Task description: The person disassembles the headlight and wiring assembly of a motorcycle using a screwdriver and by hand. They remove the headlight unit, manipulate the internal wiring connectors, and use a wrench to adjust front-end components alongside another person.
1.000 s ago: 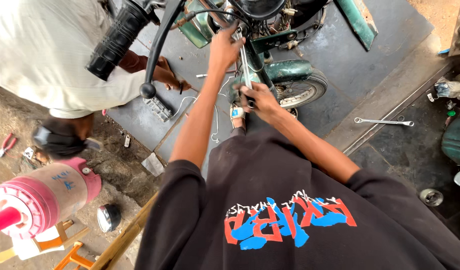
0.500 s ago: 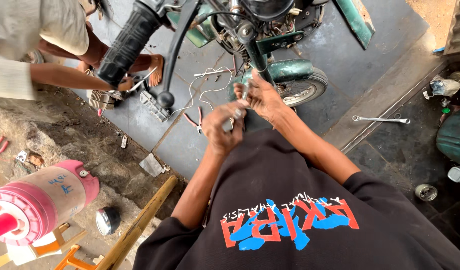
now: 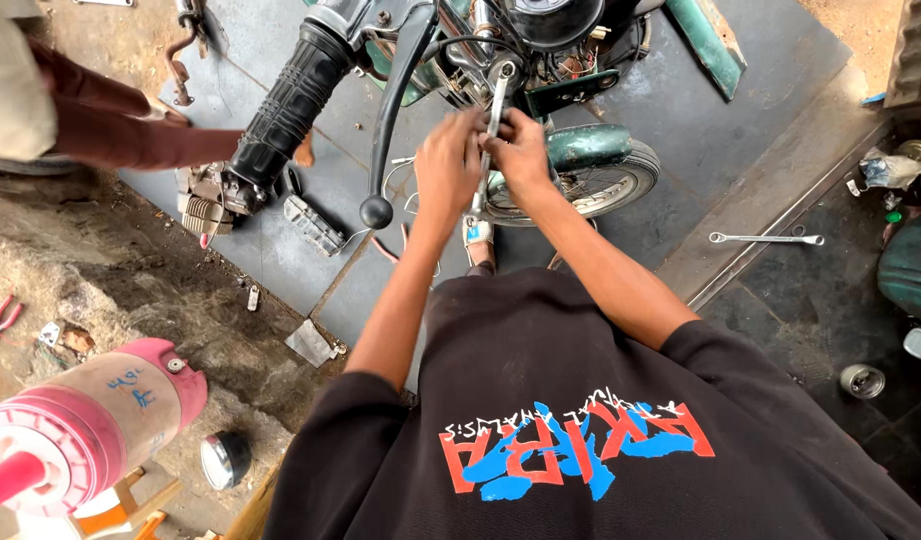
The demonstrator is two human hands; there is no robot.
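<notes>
Both my hands on a wrench at the motorcycle's steering head

My left hand (image 3: 446,160) and right hand (image 3: 520,150) grip the wrench (image 3: 490,130) above the front wheel (image 3: 590,185).

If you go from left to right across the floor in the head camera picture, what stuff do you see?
Red pliers → pink cylinder → round headlamp → black handlebar grip → left hand → right hand → front wheel → loose spanner → small tin.

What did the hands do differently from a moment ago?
The left hand came up from lower down to join the right hand; both now grip a silver wrench set on the motorbike's front end, under the handlebar. Before, they fiddled with loose wires lower down. The spanner on the floor and the pink cylinder stayed put.
</notes>
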